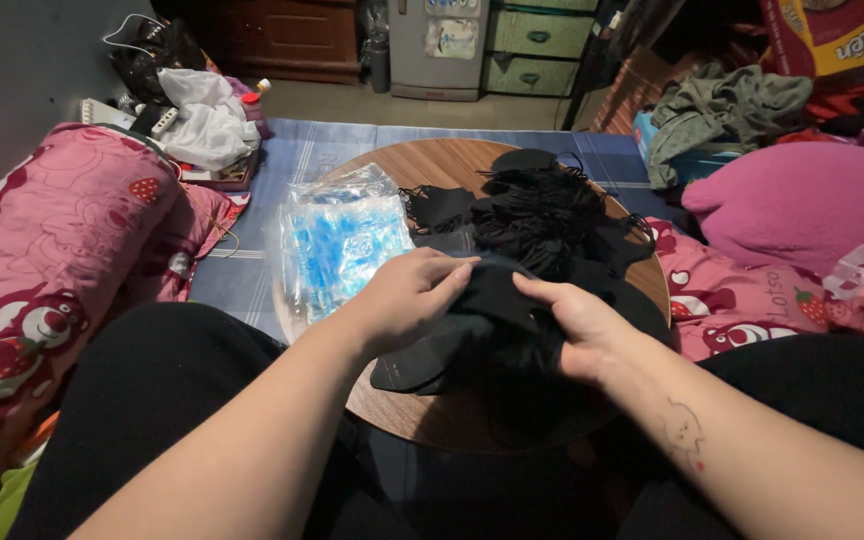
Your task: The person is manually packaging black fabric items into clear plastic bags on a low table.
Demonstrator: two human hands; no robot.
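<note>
Down from the head camera: both hands meeting over a stack of black face masks point(472, 335) at the near half of a round wooden table point(392, 165). Left hand point(407, 298) curled, fingers point(449, 268) and thumb pinching the top edge of the uppermost mask. Right hand point(577, 325) likewise closed on the stack, thumb point(542, 291) pressed along the upper fold, remaining fingers tucked underneath and hidden, so only a partial read of that grip. Stack resting on the tabletop between the two hands, roughly dead centre of the view.

At 12 o'clock from the hands, a loose heap of more black masks point(542, 215) with tangled ear loops, touching the held stack. At 10 o'clock, a clear plastic bag point(337, 240) with blue contents, lying on the table's left edge. At 9 o'clock, a pink cartoon-print pillow point(42, 250). At 3 o'clock, a plain pink cushion point(802, 200), and beyond it at 1 o'clock a crumpled grey-green garment point(727, 105). At 11 o'clock, far off, white cloth point(207, 120) on the floor clutter.
</note>
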